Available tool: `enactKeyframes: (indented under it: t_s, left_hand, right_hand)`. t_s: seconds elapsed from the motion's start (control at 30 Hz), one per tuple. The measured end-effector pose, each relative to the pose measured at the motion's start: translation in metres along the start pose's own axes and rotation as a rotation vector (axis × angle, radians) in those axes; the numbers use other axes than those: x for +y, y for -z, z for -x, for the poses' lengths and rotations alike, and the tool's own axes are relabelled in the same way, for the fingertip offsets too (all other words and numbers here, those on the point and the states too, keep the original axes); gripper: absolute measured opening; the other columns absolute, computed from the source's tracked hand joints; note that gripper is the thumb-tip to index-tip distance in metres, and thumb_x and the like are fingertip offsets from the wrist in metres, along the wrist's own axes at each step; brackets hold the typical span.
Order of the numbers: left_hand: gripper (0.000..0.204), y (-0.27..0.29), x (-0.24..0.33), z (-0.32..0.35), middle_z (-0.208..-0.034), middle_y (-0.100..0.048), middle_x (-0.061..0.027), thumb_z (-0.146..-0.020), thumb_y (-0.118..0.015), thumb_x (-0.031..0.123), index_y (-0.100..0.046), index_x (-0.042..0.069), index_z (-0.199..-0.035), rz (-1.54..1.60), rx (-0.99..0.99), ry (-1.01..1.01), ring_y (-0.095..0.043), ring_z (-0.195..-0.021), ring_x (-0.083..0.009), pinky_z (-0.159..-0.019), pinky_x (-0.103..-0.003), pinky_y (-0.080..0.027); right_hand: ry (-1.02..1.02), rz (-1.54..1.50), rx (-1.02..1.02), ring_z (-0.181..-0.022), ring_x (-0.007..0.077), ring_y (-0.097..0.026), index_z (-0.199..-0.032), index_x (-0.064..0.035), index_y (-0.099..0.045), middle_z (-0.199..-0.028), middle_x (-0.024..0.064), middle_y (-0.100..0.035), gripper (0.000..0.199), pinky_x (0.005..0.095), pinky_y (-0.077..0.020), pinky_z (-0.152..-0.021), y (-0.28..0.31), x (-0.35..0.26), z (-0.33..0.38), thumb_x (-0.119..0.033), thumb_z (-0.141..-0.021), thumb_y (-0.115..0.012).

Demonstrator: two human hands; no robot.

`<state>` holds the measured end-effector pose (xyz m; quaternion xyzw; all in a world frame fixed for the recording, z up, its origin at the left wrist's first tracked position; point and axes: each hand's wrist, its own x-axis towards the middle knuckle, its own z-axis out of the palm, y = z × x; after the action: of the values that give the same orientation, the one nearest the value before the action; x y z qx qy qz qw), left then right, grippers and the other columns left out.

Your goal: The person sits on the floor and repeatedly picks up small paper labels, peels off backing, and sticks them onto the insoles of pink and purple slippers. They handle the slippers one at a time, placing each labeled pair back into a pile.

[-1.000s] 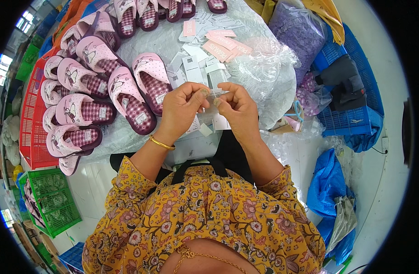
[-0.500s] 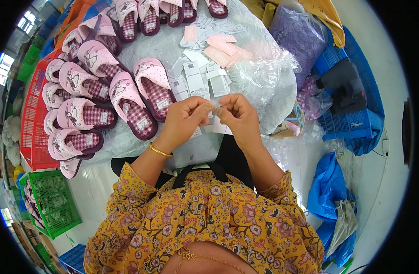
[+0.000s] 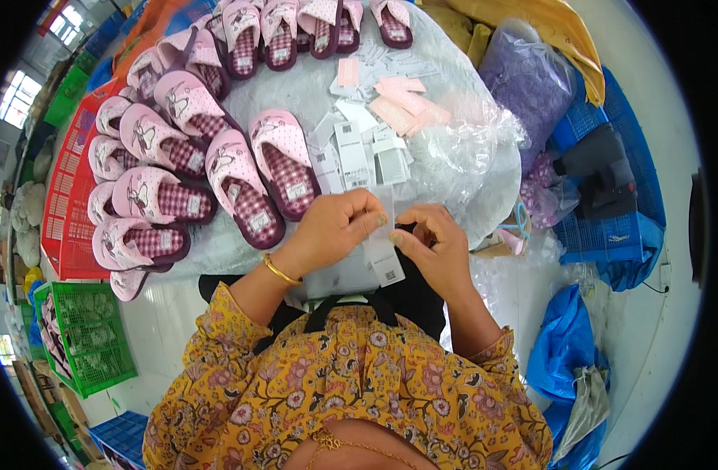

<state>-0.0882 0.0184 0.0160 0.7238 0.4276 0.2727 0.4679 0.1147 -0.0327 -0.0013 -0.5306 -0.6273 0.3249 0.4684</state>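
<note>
My left hand (image 3: 343, 229), with a gold bangle at the wrist, is closed in a pinch at a thin, pale strip on a white paper tag (image 3: 385, 265). The tag hangs below my fingertips and carries a small printed square near its lower end. Close by on the right, my right hand (image 3: 435, 244) has thumb and forefinger pressed together; anything between them is too small to make out. Beyond my hands lie loose white tags (image 3: 351, 149) and pink cards (image 3: 406, 106). Pink slippers (image 3: 284, 164) with dark red checked insoles stand to the left, nearest my left hand.
Several more pink slippers (image 3: 161, 196) line the left and far sides of the plastic-covered table (image 3: 461, 168). Red (image 3: 65, 227) and green (image 3: 100, 337) crates stand left. A bag of purple material (image 3: 527, 78), scissors (image 3: 522, 223) and a blue basket (image 3: 633, 164) are right.
The whole view has shifted, with things appearing lower and further right. My hands have moved slightly apart, and more of the white tag shows between them.
</note>
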Motion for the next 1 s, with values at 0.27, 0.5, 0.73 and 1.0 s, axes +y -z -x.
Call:
enactKeyframes:
  t_s: [0.27, 0.5, 0.73, 1.0]
  left_hand:
    - [0.016, 0.004, 0.014, -0.023, -0.07, -0.06, 0.0003, -0.094, -0.065, 0.02, -0.065, 0.005, -0.099, -0.118, -0.131, -0.009, -0.051, -0.065, -0.0046, -0.058, -0.025, -0.044]
    - [0.017, 0.07, -0.023, -0.165, -0.074, -0.061, -0.0052, -0.089, -0.067, 0.019, -0.068, 0.006, -0.101, -0.319, 0.202, -0.143, -0.057, -0.066, -0.0129, -0.062, -0.028, -0.046]
    - [0.035, 0.122, -0.073, -0.33, -0.116, -0.059, -0.0081, -0.083, -0.062, 0.006, -0.07, 0.016, -0.115, -1.218, 0.26, -0.384, -0.058, -0.107, -0.0258, -0.086, -0.038, -0.048]
    - [0.04, 0.115, -0.084, -0.398, -0.136, -0.055, -0.0047, -0.081, -0.064, 0.004, -0.07, 0.019, -0.118, -1.499, -0.1, -0.263, -0.046, -0.131, -0.0209, -0.105, -0.039, -0.033]
  right_hand:
    - [-0.33, -0.458, -0.167, -0.076, 0.0022, -0.054, -0.108, 0.0001, -0.062, -0.089, -0.0016, -0.063, 0.018, 0.0186, -0.0462, -0.068, -0.008, 0.019, -0.003, -0.007, -0.093, -0.068]
    - [-0.373, -0.443, -0.36, -0.077, 0.0032, -0.052, -0.106, -0.0008, -0.066, -0.09, -0.0024, -0.062, 0.014, 0.0202, -0.0452, -0.069, 0.011, 0.046, 0.0, -0.007, -0.093, -0.067]
    - [-0.463, -0.609, -0.493, -0.078, 0.0028, -0.052, -0.105, -0.0014, -0.066, -0.089, -0.0035, -0.061, 0.013, 0.0198, -0.0442, -0.07, 0.026, 0.089, 0.001, -0.008, -0.094, -0.068]
    - [-0.616, -0.671, -0.492, -0.082, 0.0025, -0.054, -0.107, -0.0012, -0.066, -0.091, -0.0041, -0.062, 0.015, 0.0194, -0.0443, -0.072, 0.041, 0.117, -0.002, -0.009, -0.094, -0.068]
